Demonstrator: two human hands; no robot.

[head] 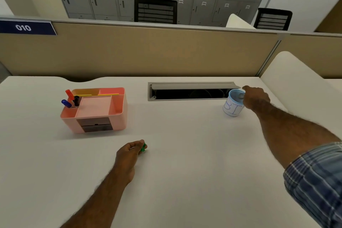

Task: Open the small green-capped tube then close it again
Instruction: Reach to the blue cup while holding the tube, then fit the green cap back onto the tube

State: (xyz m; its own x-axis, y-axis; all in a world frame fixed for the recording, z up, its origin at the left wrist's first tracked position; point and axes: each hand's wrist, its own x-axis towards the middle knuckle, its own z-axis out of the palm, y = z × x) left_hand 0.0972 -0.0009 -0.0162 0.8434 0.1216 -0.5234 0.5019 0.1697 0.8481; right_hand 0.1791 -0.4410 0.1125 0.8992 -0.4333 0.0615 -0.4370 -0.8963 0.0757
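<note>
My left hand rests on the white desk near its middle, fingers closed around a small green cap; only the green tip shows past my fingers, and I cannot see a tube body there. My right hand reaches far right to the rim of a blue-and-white cup. A small grey cylindrical piece is pinched in its fingers just over the cup's opening; it may be the tube body, but it is too small to tell.
A pink desk organiser with markers stands at the left. An open cable tray is sunk into the desk at the back, beside the cup. A tan partition closes the far edge.
</note>
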